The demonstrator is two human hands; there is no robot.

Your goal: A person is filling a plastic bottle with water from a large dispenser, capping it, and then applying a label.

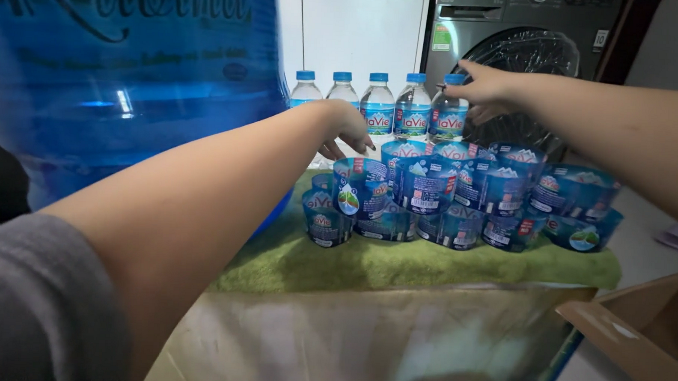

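Nearest the camera, a grey knit sleeve (34,307) covers the upper left arm, and a brown cardboard box (642,329) with an open flap sits at the lower right. Below the arms, a crinkled sheet of clear plastic film (379,342) hangs over the front of the tabletop. On top lies a green towel (396,264) with a fuzzy, looped pile.

A large translucent blue water jug (125,78), rounded and smooth, stands at the left, filling the upper corner of the view.

On the towel sits a heap of loose plastic bottle labels (459,195), glossy blue and white bands curled into open rings and stacked in about 2 layers. The left hand (345,130) hovers over the left end of the heap, fingers (333,149) loose and pointing down, gripping nothing; whether they touch the labels cannot be told.

Behind the heap stands a row of 5 small clear water bottles (377,102), upright, side by side, each with a blue cap and a blue and white label. How full they are cannot be told. The right hand (484,90) reaches to the rightmost bottle (448,108), fingers spread and resting at its cap and shoulder, not clenched around it.

Farthest back are a dark grey front-loading washing machine (510,31) with a round door wrapped in film, and white cabinet panels (352,29).
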